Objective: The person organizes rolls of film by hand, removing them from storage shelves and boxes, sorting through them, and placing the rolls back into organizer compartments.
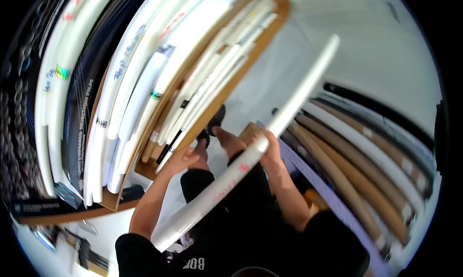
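A long white roll (236,173) with red handwriting slants across my body, from near my left upper arm up to the far right. My right hand (270,149) is closed around its middle. My left hand (181,162) is off the roll, with its fingers apart and nothing seen in them. It is beside the lower end of a cardboard box (219,101) that holds several thinner white rolls (207,84). Slight blur softens the fingers of that hand.
Tall white rolls (130,69) and a dark printed box (81,132) stand on the left. To the right, several brown and white rolls (359,154) lean side by side behind a purple-grey rail (313,180). My feet (217,118) are on the pale floor.
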A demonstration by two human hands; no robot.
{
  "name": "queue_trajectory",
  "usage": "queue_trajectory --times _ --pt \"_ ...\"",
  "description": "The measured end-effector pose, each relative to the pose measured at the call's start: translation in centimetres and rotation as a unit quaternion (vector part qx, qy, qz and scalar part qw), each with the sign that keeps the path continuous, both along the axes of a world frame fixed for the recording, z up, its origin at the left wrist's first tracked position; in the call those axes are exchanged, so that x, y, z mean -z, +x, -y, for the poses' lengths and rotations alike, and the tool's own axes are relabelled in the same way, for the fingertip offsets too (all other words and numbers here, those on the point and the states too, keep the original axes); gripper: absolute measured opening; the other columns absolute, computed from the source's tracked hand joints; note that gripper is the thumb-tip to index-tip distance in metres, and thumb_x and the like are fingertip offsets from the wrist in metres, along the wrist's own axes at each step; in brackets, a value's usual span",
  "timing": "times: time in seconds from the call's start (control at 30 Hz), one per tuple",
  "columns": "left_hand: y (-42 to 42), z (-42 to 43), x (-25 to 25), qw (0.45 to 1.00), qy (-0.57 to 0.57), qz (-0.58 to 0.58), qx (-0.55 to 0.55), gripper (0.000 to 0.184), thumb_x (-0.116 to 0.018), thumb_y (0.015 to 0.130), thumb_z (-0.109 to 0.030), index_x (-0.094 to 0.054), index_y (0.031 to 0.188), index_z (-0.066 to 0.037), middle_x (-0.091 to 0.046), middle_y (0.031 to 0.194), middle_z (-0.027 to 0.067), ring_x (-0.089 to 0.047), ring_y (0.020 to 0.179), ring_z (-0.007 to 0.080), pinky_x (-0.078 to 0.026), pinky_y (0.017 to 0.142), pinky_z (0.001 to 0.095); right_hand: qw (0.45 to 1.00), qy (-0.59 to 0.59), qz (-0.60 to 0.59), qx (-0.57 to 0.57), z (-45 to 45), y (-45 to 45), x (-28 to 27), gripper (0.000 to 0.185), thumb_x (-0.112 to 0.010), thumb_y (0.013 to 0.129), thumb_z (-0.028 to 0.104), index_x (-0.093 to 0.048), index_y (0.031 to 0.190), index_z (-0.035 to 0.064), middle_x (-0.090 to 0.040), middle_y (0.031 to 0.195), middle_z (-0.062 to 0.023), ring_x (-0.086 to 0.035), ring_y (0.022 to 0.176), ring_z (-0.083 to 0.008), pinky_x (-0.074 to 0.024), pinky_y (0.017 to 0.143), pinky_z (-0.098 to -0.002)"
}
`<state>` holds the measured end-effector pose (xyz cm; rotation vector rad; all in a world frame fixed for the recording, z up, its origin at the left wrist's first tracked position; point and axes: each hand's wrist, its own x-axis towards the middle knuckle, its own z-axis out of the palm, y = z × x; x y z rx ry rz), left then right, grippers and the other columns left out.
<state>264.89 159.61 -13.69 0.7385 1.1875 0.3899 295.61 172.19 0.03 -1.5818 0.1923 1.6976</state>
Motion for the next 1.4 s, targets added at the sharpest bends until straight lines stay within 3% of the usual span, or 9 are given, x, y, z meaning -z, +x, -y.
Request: queue_trajectory --times 0.13,0.27,0.47,0.67,0.8,0.9,1.0,1.13,1.4 --pt "-4.1 1.0 -19.4 0.962 -0.163 0.209 0.067 0.039 -0.066 0.086 -0.016 -0.052 0.120 -0.001 -0.063 0.103 0.0087 -0.060 0.094 0.0148 -0.047 0.087 0.0300 0.997 0.055 -0.048 0.025 -1.6 -1.9 -9.2 0.028 -0.064 0.082 0.021 -0.048 0.099 0.0043 -0.055 0.076 -0.0101 -0.056 0.067 -0.0222 -0.0495 0.067 -0.0350" --pt "-6.1 5.6 -29.1 0.976 -0.042 0.082 0.196 0.059 -0.074 0.076 -0.022 -0.049 0.126 -0.005 -0.061 0.110 0.0094 -0.057 0.102 0.0186 -0.045 0.089 0.0326 0.985 0.158 -0.069 0.019 -2.1 -3.2 -16.1 0.028 -0.063 0.082 0.019 -0.047 0.101 0.0063 -0.056 0.078 -0.0099 -0.057 0.072 -0.0227 -0.0491 0.074 -0.0366" --pt "-2.3 10.5 -28.2 0.980 0.061 -0.169 0.090 0.042 -0.071 0.073 -0.027 -0.062 0.105 -0.002 -0.066 0.102 0.0186 -0.063 0.099 0.0306 -0.047 0.084 0.0388 0.962 0.214 -0.163 -0.048 -2.5 -1.4 -19.4 0.031 -0.060 0.085 0.017 -0.046 0.112 0.0075 -0.058 0.091 -0.0132 -0.058 0.090 -0.0284 -0.0470 0.088 -0.0425" --pt "2.5 9.0 -32.1 0.851 0.177 -0.495 0.015 0.039 -0.074 0.058 -0.016 -0.056 0.091 -0.005 -0.064 0.087 0.0206 -0.061 0.084 0.0397 -0.049 0.075 0.0454 0.961 0.156 -0.205 -0.101 -6.7 1.6 -17.7 0.042 -0.051 0.090 0.023 -0.043 0.121 -0.0037 -0.053 0.113 -0.0177 -0.050 0.111 -0.0325 -0.0376 0.101 -0.0474" --pt "4.7 7.2 -33.7 0.875 0.087 -0.475 0.035 0.034 -0.073 0.057 -0.016 -0.055 0.084 -0.005 -0.064 0.084 0.0207 -0.061 0.081 0.0410 -0.049 0.074 0.0462 0.949 0.130 -0.223 -0.178 -8.5 6.9 -16.8 0.046 -0.048 0.093 0.028 -0.038 0.126 -0.0026 -0.050 0.121 -0.0198 -0.047 0.117 -0.0348 -0.0354 0.103 -0.0509" --pt "5.7 6.2 -34.7 0.902 0.054 -0.413 0.113 0.038 -0.073 0.054 -0.019 -0.056 0.085 -0.005 -0.064 0.077 0.0205 -0.061 0.078 0.0419 -0.050 0.072 0.0476 0.955 0.175 -0.235 -0.047 -14.6 8.8 -15.9 0.034 -0.048 0.093 0.032 -0.047 0.114 0.0047 -0.056 0.105 -0.0198 -0.055 0.101 -0.0336 -0.0427 0.095 -0.0520" --pt "7.4 4.2 -35.7 0.919 0.039 -0.370 0.131 0.040 -0.074 0.054 -0.020 -0.057 0.087 -0.005 -0.064 0.080 0.0212 -0.061 0.081 0.0418 -0.050 0.073 0.0462 0.982 0.054 -0.177 -0.030 -19.3 10.3 -4.0 0.026 -0.051 0.091 0.030 -0.052 0.096 0.0049 -0.059 0.089 -0.0167 -0.058 0.085 -0.0322 -0.0484 0.083 -0.0493" --pt "8.4 2.9 -38.3 0.941 -0.045 -0.318 0.103 0.049 -0.079 0.052 -0.021 -0.059 0.093 -0.004 -0.065 0.089 0.0205 -0.062 0.086 0.0375 -0.049 0.076 0.0419 0.967 0.107 -0.219 -0.070 -19.3 10.2 -8.0 0.020 -0.059 0.079 0.022 -0.052 0.081 0.0040 -0.054 0.073 -0.0096 -0.055 0.070 -0.0257 -0.0494 0.074 -0.0419" --pt "9.6 1.0 -41.1 0.960 -0.140 -0.221 0.100 0.055 -0.080 0.054 -0.021 -0.060 0.100 0.000 -0.064 0.092 0.0175 -0.060 0.089 0.0302 -0.046 0.081 0.0361 0.921 0.082 -0.382 -0.007 -19.8 11.8 -6.8 0.026 -0.060 0.071 0.023 -0.050 0.089 0.0085 -0.050 0.076 -0.0018 -0.054 0.073 -0.0176 -0.0448 0.083 -0.0383"
